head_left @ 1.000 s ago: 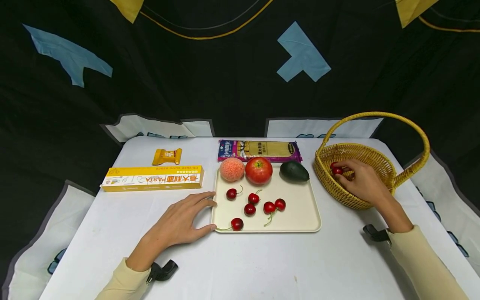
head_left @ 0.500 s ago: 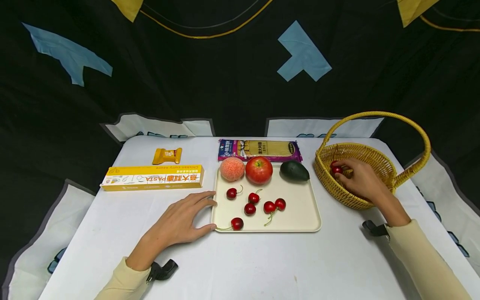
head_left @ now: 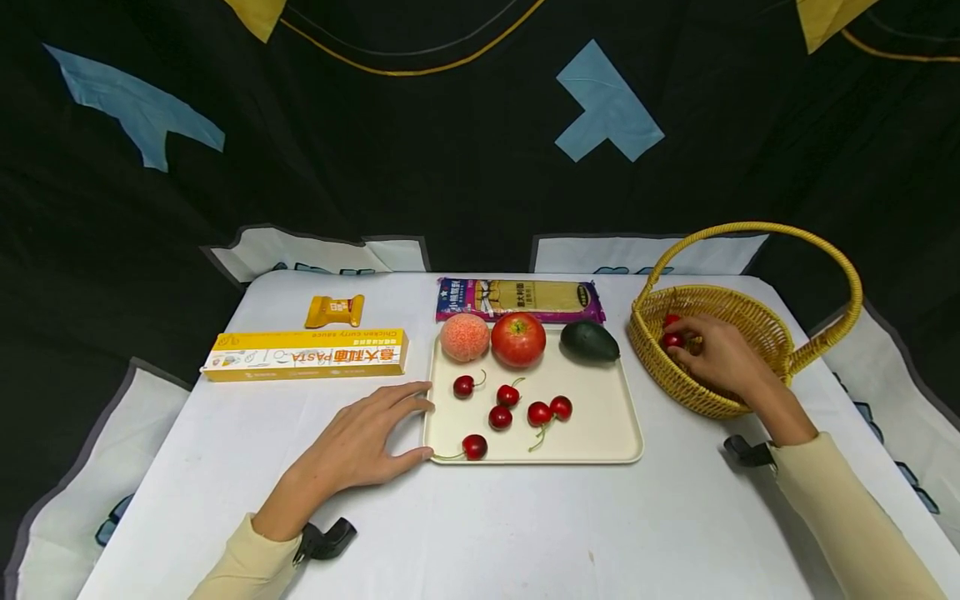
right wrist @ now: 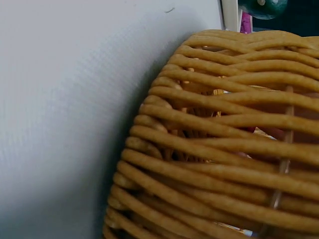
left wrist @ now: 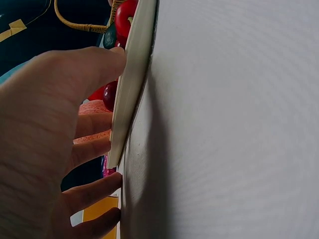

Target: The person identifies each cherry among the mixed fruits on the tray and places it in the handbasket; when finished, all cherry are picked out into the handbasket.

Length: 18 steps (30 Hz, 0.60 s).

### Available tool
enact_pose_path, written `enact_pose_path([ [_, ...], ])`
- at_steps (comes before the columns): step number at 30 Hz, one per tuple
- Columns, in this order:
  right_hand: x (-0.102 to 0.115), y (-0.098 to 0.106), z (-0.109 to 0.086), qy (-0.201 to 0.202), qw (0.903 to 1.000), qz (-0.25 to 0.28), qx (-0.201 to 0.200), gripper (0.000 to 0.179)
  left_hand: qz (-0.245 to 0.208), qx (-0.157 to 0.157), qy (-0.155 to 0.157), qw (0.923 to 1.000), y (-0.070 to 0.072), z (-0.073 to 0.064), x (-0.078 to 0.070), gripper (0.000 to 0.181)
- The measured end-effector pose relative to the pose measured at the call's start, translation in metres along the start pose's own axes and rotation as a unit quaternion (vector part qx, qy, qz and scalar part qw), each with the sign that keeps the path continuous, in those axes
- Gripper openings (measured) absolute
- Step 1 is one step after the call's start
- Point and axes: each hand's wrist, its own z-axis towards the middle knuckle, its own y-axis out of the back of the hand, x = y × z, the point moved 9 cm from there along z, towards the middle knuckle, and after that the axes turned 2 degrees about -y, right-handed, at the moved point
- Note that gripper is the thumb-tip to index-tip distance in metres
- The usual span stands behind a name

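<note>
My right hand [head_left: 720, 358] reaches into the yellow wicker basket [head_left: 693, 404], pinching a dark red cherry [head_left: 672, 340] between thumb and fingertips. Another cherry [head_left: 671, 320] shows just behind it. From the right wrist, the basket's woven side [right wrist: 209, 149] hides most of the hand. My left hand [head_left: 360, 437] lies at the left edge of the cream tray [head_left: 592, 429], fingers spread and fairly straight, thumb and fingertips at the rim. On the tray are several stemmed cherries [head_left: 474, 447], a red apple [head_left: 518, 340], a bumpy pinkish-orange fruit [head_left: 464, 337] and a dark green avocado [head_left: 590, 342].
Behind the tray lies a purple-and-yellow pasta packet [head_left: 525, 300]. A yellow-and-white pasta box [head_left: 303, 356] is at the left, with a small orange-yellow packet [head_left: 334, 312] beyond it. The basket's tall handle [head_left: 847, 287] arches over its opening. A dark cloth hangs behind the table.
Inside the basket, my right hand and the cherry it pinches have shifted very slightly left, and the cherry behind sits a little farther back. The left hand and the tray stay put.
</note>
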Motion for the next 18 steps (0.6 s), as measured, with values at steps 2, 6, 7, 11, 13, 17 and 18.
enact_pose_path([
  [2, -0.0013, -0.0018, 0.0014, -0.003, 1.0000, 0.000, 0.006, 0.035, -0.001, 0.001, 0.001, 1.0000, -0.0001, -0.0002, 0.0003, 0.054],
  [6, -0.0034, -0.0035, 0.0036, -0.010, 0.9998, 0.003, 0.015, 0.036, -0.001, 0.004, 0.003, 1.0000, -0.0012, -0.0003, 0.0008, 0.054],
  [7, -0.0037, -0.0036, 0.0040, -0.009, 0.9998, 0.003, 0.017, 0.036, -0.001, 0.005, 0.003, 1.0000, -0.0014, -0.0003, 0.0009, 0.054],
  [11, -0.0036, -0.0035, 0.0054, -0.005, 0.9998, 0.002, 0.018, 0.036, 0.000, 0.004, 0.001, 1.0000, -0.0012, -0.0001, 0.0008, 0.054],
  [13, -0.0034, -0.0035, 0.0058, -0.003, 0.9998, 0.001, 0.019, 0.036, 0.002, 0.002, 0.000, 1.0000, -0.0009, 0.0001, 0.0007, 0.054],
  [17, -0.0041, -0.0033, 0.0061, -0.003, 0.9997, 0.003, 0.023, 0.037, 0.002, 0.002, 0.000, 1.0000, -0.0009, 0.0001, 0.0004, 0.054],
  [18, -0.0040, -0.0034, 0.0059, -0.003, 0.9997, 0.002, 0.022, 0.037, 0.002, 0.003, 0.001, 1.0000, -0.0012, 0.0001, 0.0005, 0.054],
])
